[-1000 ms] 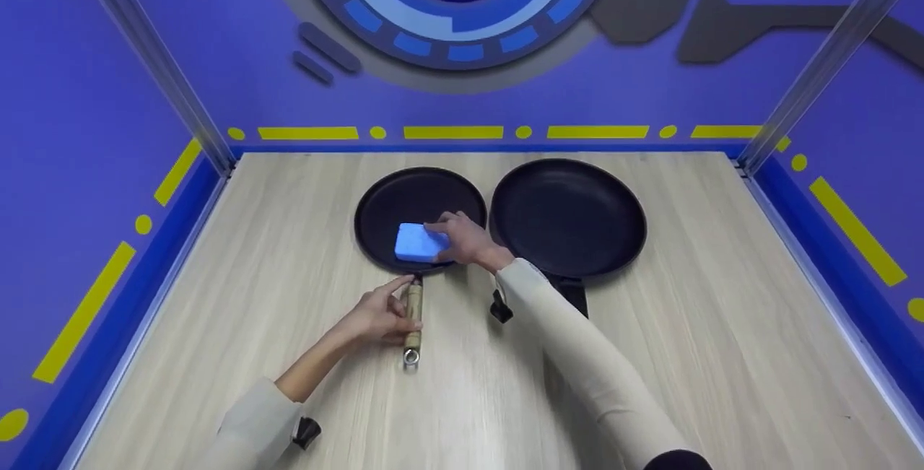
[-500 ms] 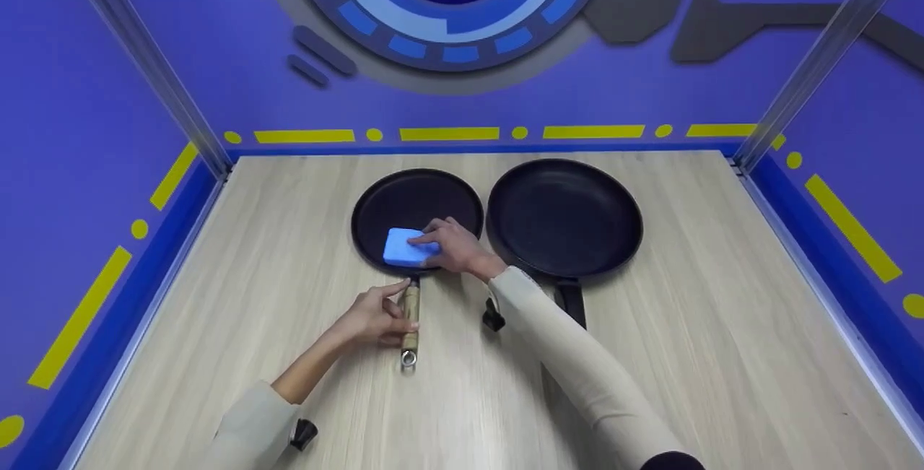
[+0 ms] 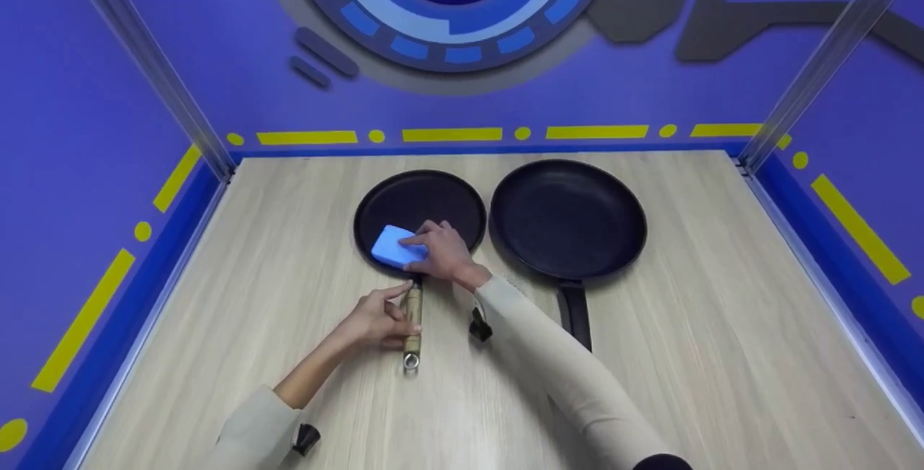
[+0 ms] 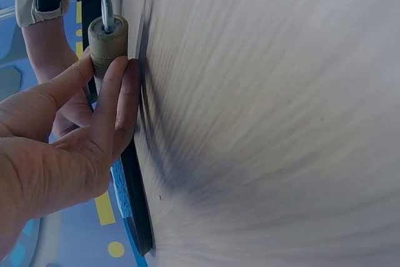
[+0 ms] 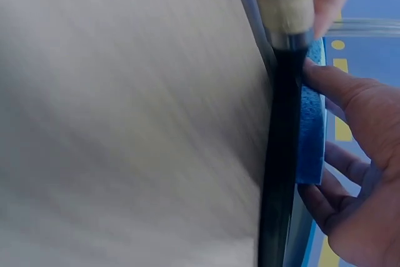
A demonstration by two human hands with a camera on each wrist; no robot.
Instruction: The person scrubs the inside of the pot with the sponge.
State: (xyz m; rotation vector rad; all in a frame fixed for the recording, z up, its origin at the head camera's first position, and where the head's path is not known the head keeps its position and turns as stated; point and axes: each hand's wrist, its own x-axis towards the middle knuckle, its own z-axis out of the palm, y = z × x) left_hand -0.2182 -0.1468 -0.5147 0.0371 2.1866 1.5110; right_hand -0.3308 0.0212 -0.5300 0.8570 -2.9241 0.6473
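A flat black pan (image 3: 426,196) with a bamboo-like handle (image 3: 413,311) lies on the left of the table. My left hand (image 3: 374,318) grips that handle, thumb on one side and fingers on the other, as the left wrist view shows (image 4: 81,129). In my right hand (image 3: 444,250) is a blue sponge (image 3: 390,246), held by its edges against the near left part of the pan's surface. Seen from the right wrist, the sponge (image 5: 310,136) sits flat along the pan (image 5: 278,173), between the thumb and the fingers.
A larger, deeper black frying pan (image 3: 567,217) stands close on the right, its black handle (image 3: 576,315) pointing toward me and partly behind my right sleeve (image 3: 570,369). Blue panels (image 3: 462,105) wall in the wooden table (image 3: 722,325) at the back and both sides.
My right hand has slid the sponge to the left across the pan and turned it slightly. The left hand keeps its grip on the handle.
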